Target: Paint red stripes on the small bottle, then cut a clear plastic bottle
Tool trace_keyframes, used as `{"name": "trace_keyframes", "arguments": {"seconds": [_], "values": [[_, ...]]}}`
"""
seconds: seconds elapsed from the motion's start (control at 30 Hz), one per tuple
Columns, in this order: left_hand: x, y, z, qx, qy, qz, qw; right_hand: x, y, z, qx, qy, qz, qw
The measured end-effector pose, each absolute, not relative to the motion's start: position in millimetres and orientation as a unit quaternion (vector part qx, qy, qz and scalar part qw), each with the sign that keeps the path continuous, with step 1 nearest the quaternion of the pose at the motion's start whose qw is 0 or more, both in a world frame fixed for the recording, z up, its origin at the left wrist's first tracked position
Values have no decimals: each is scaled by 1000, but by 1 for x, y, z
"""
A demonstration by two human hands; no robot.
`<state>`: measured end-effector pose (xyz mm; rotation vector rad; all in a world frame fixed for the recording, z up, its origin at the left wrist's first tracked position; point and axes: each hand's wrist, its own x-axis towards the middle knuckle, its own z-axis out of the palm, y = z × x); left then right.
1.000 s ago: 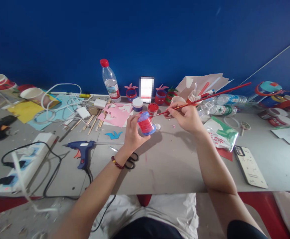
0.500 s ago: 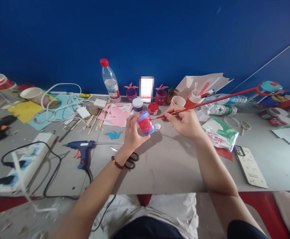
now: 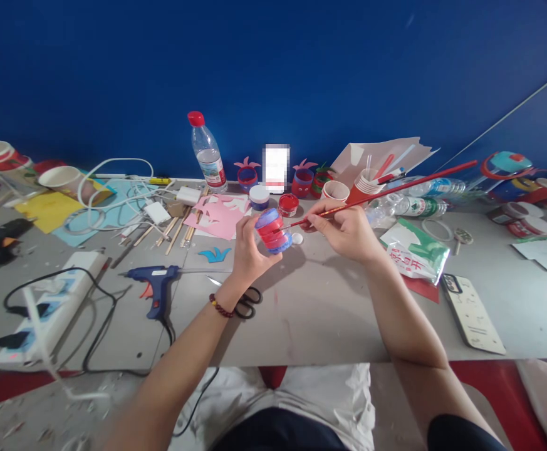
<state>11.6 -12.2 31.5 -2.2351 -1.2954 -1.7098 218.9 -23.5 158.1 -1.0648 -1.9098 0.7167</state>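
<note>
Tilted in the grip of my left hand is a small cup, painted red round the middle with blue at both ends. My right hand pinches a long red paintbrush; its bristle end points left at the red band and appears to touch it. An open jar of red paint stands just behind the cup, beside a white-lidded jar. A small white lid lies near the brush tip. Black-handled scissors rest partly hidden under my left wrist.
A blue glue gun and a power strip with cables lie at left. Behind stand a water bottle and painted cups. Plastic bottles and a phone lie at right.
The brush's rear end swung outward to the right, then back in. My left hand has turned the cup slightly, tilting it a little more to the left.
</note>
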Motion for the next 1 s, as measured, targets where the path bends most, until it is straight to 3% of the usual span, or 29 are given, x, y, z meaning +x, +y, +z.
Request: {"name": "trace_keyframes", "arguments": {"seconds": [0.6, 1.0], "values": [[7, -10, 28, -717, -400, -571, 22, 240, -5, 151, -430, -694, 365, 448], [8, -10, 30, -719, -411, -558, 51, 231, -22, 158, -430, -764, 257, 407]]}}
